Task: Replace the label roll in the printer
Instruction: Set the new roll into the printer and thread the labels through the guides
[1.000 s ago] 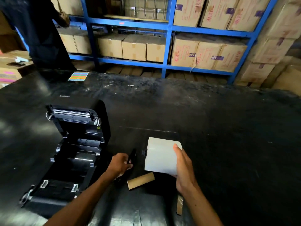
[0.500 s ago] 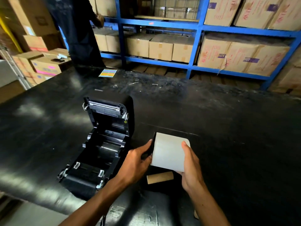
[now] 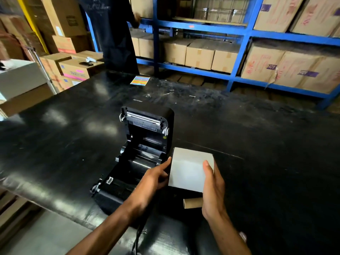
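Head view: left hand has let go of the black holder piece and now clamps the label roll with right hand, fingers closed on both ends. Roll is lifted just right of the open printer; old core lies on the counter. Loading looks next.

Warehouse: blue racking, stacked cartons.

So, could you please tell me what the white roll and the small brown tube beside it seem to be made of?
White roll: matte paper label stock, judging by its flat, glare-free white face. Brown tube: probably bare cardboard, dull tan with a hollow end.
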{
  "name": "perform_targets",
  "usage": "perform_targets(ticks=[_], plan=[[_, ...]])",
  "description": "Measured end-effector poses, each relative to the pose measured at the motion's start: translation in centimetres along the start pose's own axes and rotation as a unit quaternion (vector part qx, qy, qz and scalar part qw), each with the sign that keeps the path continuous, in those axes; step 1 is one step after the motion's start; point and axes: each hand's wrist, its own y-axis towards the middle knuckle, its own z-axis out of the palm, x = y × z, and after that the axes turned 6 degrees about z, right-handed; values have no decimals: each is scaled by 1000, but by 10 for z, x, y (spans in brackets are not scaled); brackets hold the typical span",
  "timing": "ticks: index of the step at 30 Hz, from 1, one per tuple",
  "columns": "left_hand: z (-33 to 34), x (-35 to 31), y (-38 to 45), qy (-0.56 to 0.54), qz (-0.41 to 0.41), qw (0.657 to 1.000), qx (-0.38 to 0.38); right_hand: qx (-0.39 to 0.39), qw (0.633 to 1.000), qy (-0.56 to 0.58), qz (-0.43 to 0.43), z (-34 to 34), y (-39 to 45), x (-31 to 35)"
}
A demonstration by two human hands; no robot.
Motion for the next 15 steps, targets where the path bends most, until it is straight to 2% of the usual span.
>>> perform_targets(ticks=[2, 6, 9, 15], plan=[[-13, -9, -2, -37, -10, 999, -31, 6, 1000, -1, -9, 17, -5, -3], [-47, -26, -8, 78, 32, 996, -38, 14, 999, -23, -18, 63, -12, -14], [-75, -28, -11, 74, 61, 994, -53, 13, 999, -50, -12, 99, -18, -23], [-142, -26, 4, 100, 34, 994, -12, -11, 994, -107, -24, 156, -24, -36]])
